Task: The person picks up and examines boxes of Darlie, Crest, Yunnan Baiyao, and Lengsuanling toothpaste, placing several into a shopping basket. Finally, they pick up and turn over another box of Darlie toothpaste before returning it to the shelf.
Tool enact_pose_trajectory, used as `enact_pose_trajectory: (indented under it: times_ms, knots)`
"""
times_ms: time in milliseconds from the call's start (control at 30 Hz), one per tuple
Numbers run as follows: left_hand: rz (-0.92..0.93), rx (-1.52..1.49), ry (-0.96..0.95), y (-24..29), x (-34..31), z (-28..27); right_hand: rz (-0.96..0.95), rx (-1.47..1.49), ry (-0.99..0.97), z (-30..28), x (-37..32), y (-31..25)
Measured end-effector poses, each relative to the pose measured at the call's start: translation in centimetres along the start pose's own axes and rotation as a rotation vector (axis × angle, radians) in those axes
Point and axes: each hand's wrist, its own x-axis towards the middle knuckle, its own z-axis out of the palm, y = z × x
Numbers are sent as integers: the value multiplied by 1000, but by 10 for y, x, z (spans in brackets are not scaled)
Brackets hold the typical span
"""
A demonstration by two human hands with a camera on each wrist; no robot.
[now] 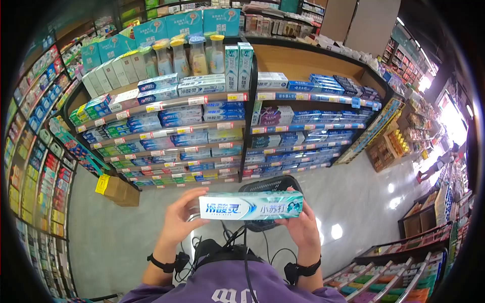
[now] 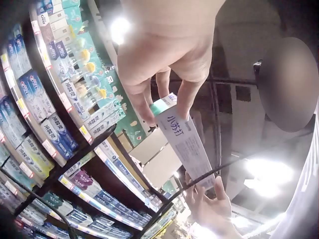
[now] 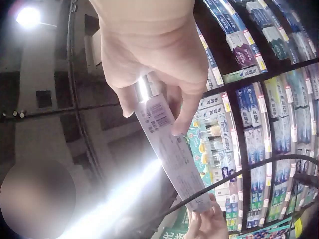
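Held level in front of the chest is a long white and teal toothpaste box [image 1: 251, 205] with Chinese lettering on its front. My left hand [image 1: 180, 214] pinches its left end, thumb below and fingers on top. At the other end my right hand [image 1: 305, 225] grips it the same way. The left wrist view shows the left hand [image 2: 167, 50] with its fingertips on the end of the box [image 2: 185, 144]. In the right wrist view the right hand [image 3: 154, 55] grips the box end beside a printed barcode, and the box's pale underside [image 3: 172, 144] shows.
A curved shelf unit [image 1: 242, 108] full of toothpaste boxes stands ahead. Behind the held box, a black shopping basket [image 1: 273, 184] is on the floor. A brown carton [image 1: 117, 191] stands to the left, and dark cables [image 1: 246, 247] hang before the body.
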Motion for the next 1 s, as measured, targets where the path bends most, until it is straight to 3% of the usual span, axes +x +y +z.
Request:
enact_pose_trajectory:
  times_ms: [267, 367, 400, 467, 533, 633, 733, 1000]
  knots:
    - [4, -145, 213, 17, -26, 29, 57, 174, -145, -20, 13, 8]
    - [-119, -72, 199, 13, -40, 23, 6, 176, -211, -15, 16, 20]
    - [-42, -38, 251, 15, -45, 28, -34, 112, -264, -16, 19, 22]
    - [225, 318, 230, 15, -59, 22, -119, 19, -338, -11, 26, 22]
    - [441, 749, 225, 40, -65, 33, -232, -213, -297, -12, 27, 20]
    - [658, 1066, 199, 54, -74, 41, -404, -511, -215, -10, 26, 20]
    - [782, 1101, 227, 52, -82, 47, -529, -630, -154, -5, 20, 20]
    - [853, 1057, 268, 32, -84, 50, -604, -629, -145, -14, 2, 11]
